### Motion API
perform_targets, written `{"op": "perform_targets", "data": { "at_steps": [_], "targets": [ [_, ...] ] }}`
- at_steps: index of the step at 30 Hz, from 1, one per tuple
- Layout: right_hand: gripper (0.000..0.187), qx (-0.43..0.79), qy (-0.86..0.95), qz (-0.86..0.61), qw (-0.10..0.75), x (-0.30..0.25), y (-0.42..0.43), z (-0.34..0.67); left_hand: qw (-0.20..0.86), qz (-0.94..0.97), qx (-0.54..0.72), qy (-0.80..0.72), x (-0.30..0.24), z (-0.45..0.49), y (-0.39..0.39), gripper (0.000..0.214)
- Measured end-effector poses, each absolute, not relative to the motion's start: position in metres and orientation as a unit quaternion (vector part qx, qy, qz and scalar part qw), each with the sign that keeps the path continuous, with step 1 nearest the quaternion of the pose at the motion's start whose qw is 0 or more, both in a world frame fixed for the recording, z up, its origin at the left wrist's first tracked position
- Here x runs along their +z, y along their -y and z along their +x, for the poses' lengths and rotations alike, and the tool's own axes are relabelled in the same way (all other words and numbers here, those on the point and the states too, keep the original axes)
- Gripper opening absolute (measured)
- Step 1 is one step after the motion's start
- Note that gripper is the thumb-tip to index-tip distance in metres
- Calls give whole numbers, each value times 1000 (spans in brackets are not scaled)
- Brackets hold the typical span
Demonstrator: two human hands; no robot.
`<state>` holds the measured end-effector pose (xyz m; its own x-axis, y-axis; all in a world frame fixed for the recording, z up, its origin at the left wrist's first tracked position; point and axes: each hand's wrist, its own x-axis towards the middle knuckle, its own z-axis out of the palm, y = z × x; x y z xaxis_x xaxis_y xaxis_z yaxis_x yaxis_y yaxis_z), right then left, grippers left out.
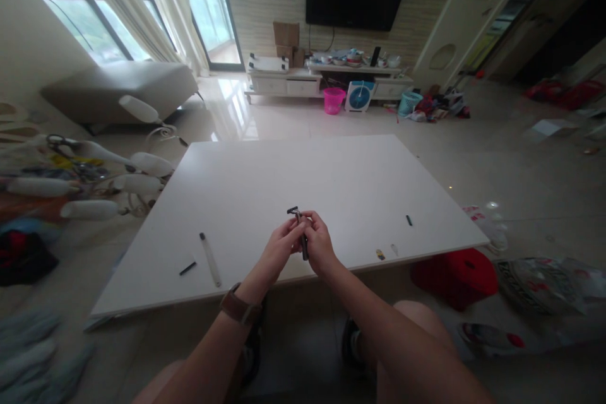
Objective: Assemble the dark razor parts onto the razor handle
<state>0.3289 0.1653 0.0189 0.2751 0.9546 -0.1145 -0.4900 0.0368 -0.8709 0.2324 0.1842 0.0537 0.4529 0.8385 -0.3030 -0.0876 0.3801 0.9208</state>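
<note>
Both hands meet over the near middle of a white table [331, 170]. My right hand [318, 243] grips the handle of a small dark razor-like tool [299, 227], whose head points up and left. My left hand [280, 247], with a brown watch strap on its wrist, pinches the same tool just below its head. On the table to the left lie a clear slim tube [210, 259] and a short black stick [187, 268].
A small black piece [409, 220] and two tiny bits [380, 254] lie on the table's right side. A red stool [458, 274] and plastic bags sit on the floor at right. White bottle-shaped items [89, 209] are piled at left. A TV unit stands beyond.
</note>
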Motion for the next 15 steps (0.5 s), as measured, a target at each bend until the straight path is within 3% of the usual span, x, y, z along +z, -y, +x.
{"op": "perform_targets", "data": {
  "at_steps": [7,15],
  "targets": [
    [27,720,132,-262,629,36,-168,334,745,439,296,-406,50,245,-183,45],
    [54,754,119,-185,619,42,-155,325,708,475,325,-409,54,242,-169,44]
  ]
}}
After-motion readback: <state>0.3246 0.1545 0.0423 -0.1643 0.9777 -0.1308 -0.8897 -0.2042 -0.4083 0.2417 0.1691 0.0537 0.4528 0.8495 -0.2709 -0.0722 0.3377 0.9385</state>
